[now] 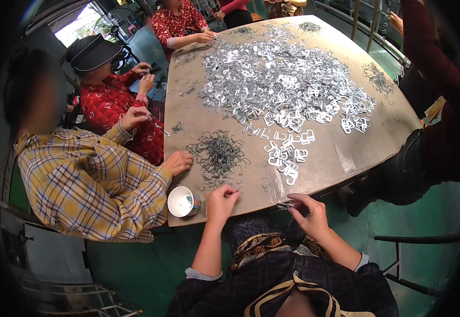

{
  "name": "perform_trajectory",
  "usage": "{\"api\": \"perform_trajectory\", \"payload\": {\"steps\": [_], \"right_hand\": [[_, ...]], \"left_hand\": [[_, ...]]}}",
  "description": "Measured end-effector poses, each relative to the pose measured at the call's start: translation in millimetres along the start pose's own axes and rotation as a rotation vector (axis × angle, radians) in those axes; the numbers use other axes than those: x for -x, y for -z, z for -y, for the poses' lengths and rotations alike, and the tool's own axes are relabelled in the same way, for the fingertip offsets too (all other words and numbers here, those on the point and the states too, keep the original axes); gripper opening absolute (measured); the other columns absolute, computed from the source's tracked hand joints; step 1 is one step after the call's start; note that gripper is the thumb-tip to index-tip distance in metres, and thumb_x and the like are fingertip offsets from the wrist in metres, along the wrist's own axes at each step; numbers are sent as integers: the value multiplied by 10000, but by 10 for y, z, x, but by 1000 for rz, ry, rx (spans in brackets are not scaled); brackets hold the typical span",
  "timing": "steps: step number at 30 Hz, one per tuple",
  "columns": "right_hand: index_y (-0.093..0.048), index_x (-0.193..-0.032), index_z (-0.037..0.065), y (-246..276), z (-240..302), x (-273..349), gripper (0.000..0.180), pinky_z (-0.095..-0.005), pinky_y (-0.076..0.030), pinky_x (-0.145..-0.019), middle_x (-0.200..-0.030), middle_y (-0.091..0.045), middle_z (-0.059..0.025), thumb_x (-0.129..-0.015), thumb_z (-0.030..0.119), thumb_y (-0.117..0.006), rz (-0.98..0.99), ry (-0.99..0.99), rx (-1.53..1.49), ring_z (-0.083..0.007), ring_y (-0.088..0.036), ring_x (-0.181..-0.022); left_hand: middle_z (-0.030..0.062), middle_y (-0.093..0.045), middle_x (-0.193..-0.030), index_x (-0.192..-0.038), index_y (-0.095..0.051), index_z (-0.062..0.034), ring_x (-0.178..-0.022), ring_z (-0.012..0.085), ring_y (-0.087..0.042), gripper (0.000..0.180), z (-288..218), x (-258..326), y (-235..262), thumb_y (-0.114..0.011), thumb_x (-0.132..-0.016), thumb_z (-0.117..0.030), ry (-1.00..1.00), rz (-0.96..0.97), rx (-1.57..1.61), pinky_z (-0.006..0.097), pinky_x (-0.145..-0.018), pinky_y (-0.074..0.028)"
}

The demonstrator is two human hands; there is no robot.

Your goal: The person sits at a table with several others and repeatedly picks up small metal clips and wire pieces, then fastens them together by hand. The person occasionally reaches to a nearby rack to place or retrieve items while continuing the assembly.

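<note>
At the table's near edge, my left hand (223,202) has its thumb and fingers pinched together. Whatever is between its fingertips is too small to make out. My right hand (309,215) grips small silver metal pieces (284,206) between thumb and fingers, just over the edge. Beyond my left hand lies a tangled pile of thin dark wire clips (220,153). Flat, shiny hook-shaped metal pieces (285,156) form a small group ahead of my right hand. A far larger heap of these metal hooks (277,79) covers the middle of the table.
A white paper cup (181,202) stands at the near left corner of the brown-covered table (335,153). A person in a plaid shirt (92,174) and others in red sit along the left. Someone in a dark red sleeve (441,79) is at the right, near more wire clips (378,79).
</note>
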State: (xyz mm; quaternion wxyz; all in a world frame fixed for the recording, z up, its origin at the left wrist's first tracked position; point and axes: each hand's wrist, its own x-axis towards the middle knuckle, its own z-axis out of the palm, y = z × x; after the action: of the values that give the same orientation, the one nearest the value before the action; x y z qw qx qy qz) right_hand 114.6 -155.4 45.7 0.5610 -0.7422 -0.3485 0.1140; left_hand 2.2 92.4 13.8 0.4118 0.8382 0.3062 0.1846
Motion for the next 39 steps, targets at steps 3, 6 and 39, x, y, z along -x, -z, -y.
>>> {"api": "perform_trajectory", "payload": {"steps": [3,6,39], "right_hand": [[-646,-1131,55,-1,-8,-18,370,-286,-528,-687,-861,-694,-113,-779,-40,-706,10,2,-13,-180,-688,-776],[-637,-1147,57,-11,9,-23,387,-296,-535,-692,-868,-696,-119,-778,-40,-705,23,13,-22,-189,-694,-787],[-630,-1061,15,52,-1198,-880,323,-429,-473,-769,-882,-559,-144,-759,84,-720,-274,207,618,-348,-562,-842]], "left_hand": [[39,-674,-757,-778,-656,5,-688,89,-624,141,-249,192,-148,-790,-740,-16,83,146,431,241,-618,-494],[44,-664,-800,-796,-647,13,-700,82,-603,148,-513,372,-262,-776,-737,52,60,276,667,210,-632,-472],[129,-682,-864,-804,-588,3,-790,208,-674,188,-681,681,-490,-744,-731,80,-551,179,472,301,-718,-527]]}}
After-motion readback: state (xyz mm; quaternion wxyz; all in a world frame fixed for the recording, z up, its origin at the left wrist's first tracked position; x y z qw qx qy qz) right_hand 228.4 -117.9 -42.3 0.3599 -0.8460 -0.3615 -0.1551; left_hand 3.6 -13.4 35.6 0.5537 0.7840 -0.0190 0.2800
